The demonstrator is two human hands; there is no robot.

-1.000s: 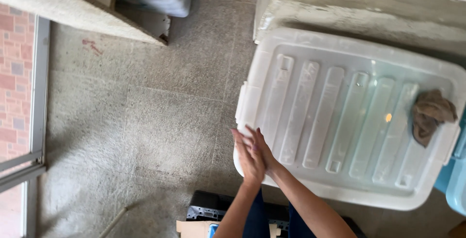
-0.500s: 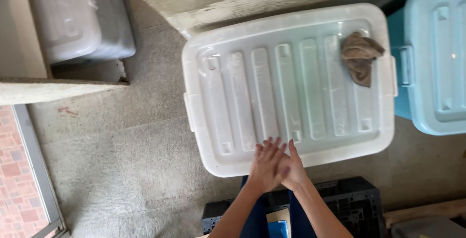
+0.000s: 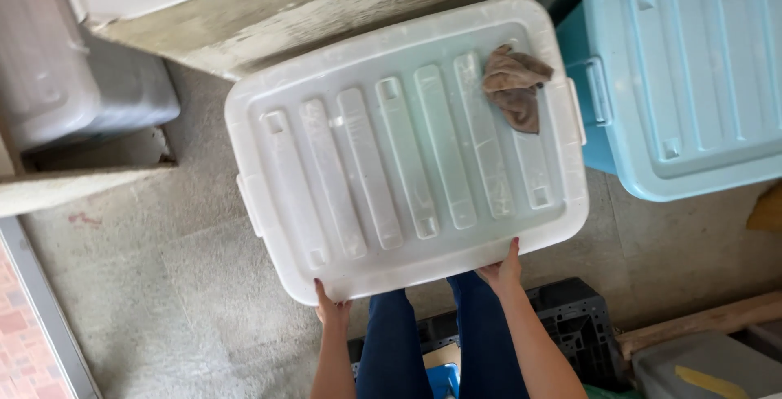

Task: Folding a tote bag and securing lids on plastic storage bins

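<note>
We look down at a gray, speckled stone floor (image 3: 163, 301). A big white box (image 3: 407, 146) with a bumpy lid sits on it, right in front of us. Our left hand (image 3: 332, 309) and right hand (image 3: 501, 273) each grab its near edge. A brown rag (image 3: 513, 85) lies on the lid's far corner. A light blue box (image 3: 684, 73) stands just beside it.

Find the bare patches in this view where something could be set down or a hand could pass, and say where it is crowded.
Free: floor left of the white bin lid, below the grey bin; the lid's ribbed top left of the brown rag. Crowded: the lid's near edge, gripped by the left hand and right hand; the blue bin presses close.
</note>
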